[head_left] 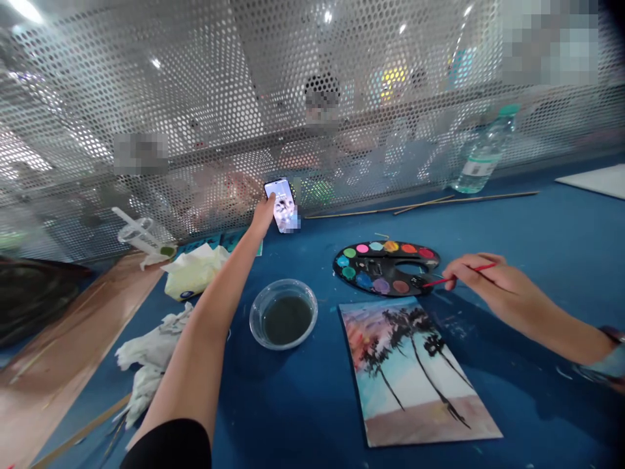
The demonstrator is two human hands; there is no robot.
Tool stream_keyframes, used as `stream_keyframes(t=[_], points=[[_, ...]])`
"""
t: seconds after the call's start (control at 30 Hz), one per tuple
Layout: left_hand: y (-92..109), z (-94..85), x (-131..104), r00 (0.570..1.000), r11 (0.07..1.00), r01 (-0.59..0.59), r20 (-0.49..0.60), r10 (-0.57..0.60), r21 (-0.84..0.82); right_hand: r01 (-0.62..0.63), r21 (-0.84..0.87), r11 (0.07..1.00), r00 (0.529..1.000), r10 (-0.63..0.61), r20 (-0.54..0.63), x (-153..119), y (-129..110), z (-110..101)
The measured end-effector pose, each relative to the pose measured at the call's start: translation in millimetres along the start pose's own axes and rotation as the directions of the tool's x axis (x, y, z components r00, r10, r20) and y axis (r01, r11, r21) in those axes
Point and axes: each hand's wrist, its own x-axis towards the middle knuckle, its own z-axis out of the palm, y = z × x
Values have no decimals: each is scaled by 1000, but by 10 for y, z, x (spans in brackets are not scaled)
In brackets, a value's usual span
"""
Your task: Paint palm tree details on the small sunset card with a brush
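Note:
My left hand (264, 210) is stretched far forward, its thumb on the lit screen of a phone (284, 207) that stands upright near the mesh panel. In my right hand (481, 277) is a thin red paintbrush (442, 282), its tip at the dark paint on the right end of the oval black palette (375, 268). Below the palette lies a canvas (420, 384) painted with dark palm trees against a blue and reddish sky. A clear round bowl of murky water (284, 314) sits between my left forearm and the canvas.
Behind the blue table (303, 404) rises a perforated metal panel (209, 78). Thin sticks (371, 212) and a water bottle (483, 156) are along it. Tissues (193, 270), crumpled paper (156, 348) and a plastic cup (141, 238) are at left; a white sheet (598, 179) is far right.

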Motion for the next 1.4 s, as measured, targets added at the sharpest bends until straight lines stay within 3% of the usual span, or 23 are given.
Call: stream_keyframes(t=[0.3,0.57,0.8,1.07,1.27,1.4], points=[[-34,49,-7,991,926,115,-19,-130,-360,-7,-20,1000,1000,7,-9,9,-3,-8],[-53,168,31,995,760,-59,-98,-7,-647,20,-40,999,1000,-19,23,9,-12,-22],[-50,221,84,978,692,-165,-206,23,-702,55,-60,997,998,-55,-9,14,-5,-4],[-64,286,25,963,688,-220,-265,43,-691,71,-66,995,997,-71,-5,3,-1,-19],[-37,295,12,966,711,-219,-252,61,-668,89,-97,991,996,-87,23,-6,-1,-15],[-8,243,-26,979,747,-165,-197,47,-644,87,-93,992,996,-89,-20,-3,-9,-14]])
